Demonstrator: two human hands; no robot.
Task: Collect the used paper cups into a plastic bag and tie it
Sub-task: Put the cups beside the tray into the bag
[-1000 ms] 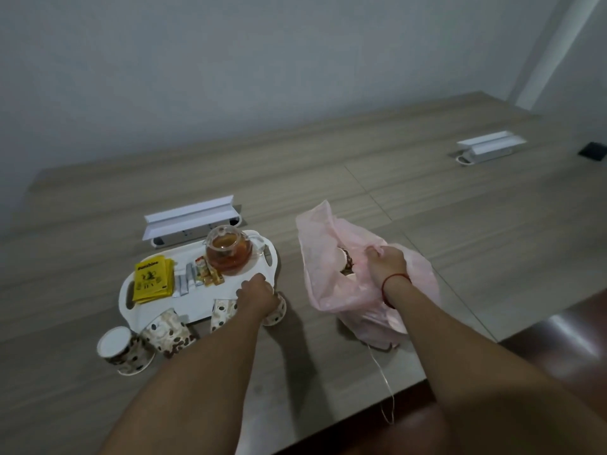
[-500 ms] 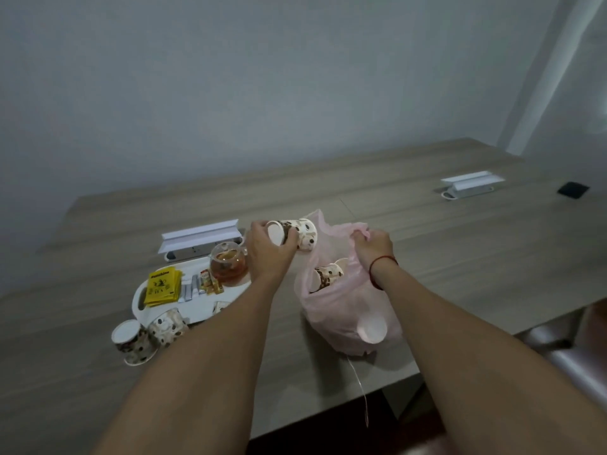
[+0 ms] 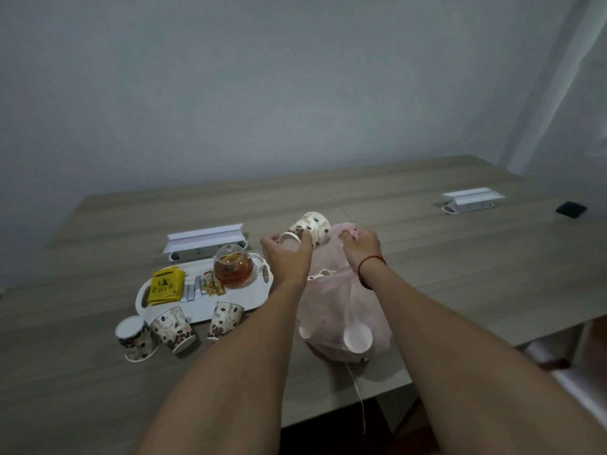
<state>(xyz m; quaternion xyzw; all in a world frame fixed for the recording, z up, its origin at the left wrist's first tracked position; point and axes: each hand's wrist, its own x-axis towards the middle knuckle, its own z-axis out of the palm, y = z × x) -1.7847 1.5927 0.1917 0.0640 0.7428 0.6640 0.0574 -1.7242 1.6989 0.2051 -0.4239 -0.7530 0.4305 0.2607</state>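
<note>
My left hand (image 3: pixel 285 257) grips a spotted paper cup (image 3: pixel 310 228), tilted on its side just left of the mouth of the pink plastic bag (image 3: pixel 341 316). My right hand (image 3: pixel 360 247), with a red string on the wrist, pinches the bag's top edge and holds it up. Several cups show through the thin bag. Three more spotted cups stand on the table in front of the tray: one (image 3: pixel 226 320) nearest my left arm, one tilted (image 3: pixel 173 328), and one (image 3: pixel 133 334) at the far left.
A white tray (image 3: pixel 256 298) carries a glass teapot (image 3: pixel 234 270) of tea, yellow packets (image 3: pixel 166 285) and sachets. A white socket box (image 3: pixel 205 239) lies behind it, another (image 3: pixel 471 200) at far right by a black square (image 3: pixel 571 209). The table's edge runs near my forearms.
My left hand lifted a cup from beside the tray and carried it up to the bag's mouth. My right hand raised the bag's edge higher. The camera tilted upward.
</note>
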